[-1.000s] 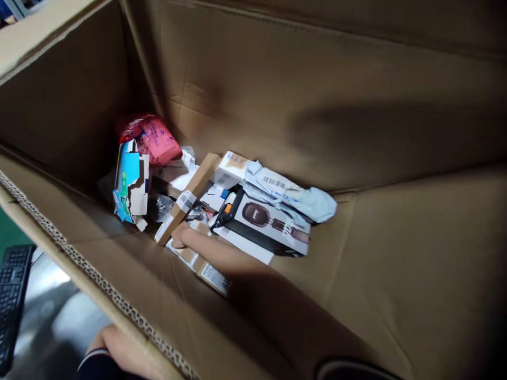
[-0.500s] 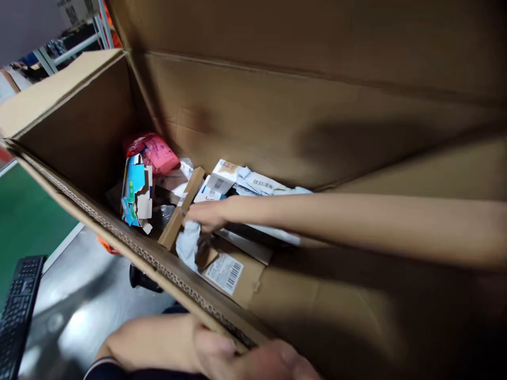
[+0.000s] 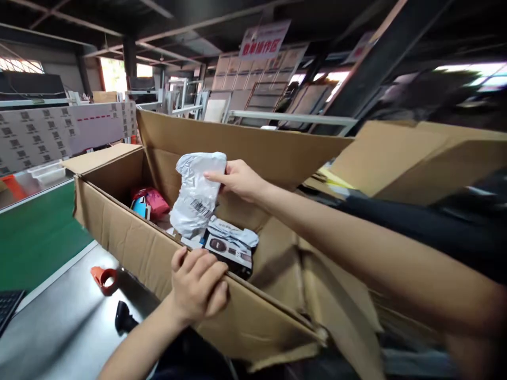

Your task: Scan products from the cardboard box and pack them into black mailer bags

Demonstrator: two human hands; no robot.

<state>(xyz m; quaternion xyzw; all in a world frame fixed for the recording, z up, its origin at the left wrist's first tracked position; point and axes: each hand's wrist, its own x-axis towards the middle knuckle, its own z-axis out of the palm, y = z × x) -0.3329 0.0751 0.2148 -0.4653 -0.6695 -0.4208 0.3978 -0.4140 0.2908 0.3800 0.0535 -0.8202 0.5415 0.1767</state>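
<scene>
My right hand (image 3: 240, 179) pinches the edge of a white plastic mailer bag (image 3: 198, 190) with a barcode label, raised above the opening of a large cardboard box (image 3: 130, 232). Wrapped over the box's near rim are the fingers of my left hand (image 3: 200, 285). Inside the box, below the mailer, lie a black-and-white product box (image 3: 229, 253) and another pale plastic mailer (image 3: 233, 232). Deeper at the left end sit a pink-red package (image 3: 152, 202) and a torn blue carton (image 3: 140, 207).
A tape dispenser-like orange tool (image 3: 103, 279) and a black handheld device (image 3: 124, 317) rest on the metal table (image 3: 71, 316). A keyboard (image 3: 10, 309) is at the left edge, near a green panel (image 3: 43, 237). More open cardboard (image 3: 396, 158) stands at the right.
My right hand has come up out of the box with the white mailer bag. My left hand still grips the near rim. The view has tilted up.
</scene>
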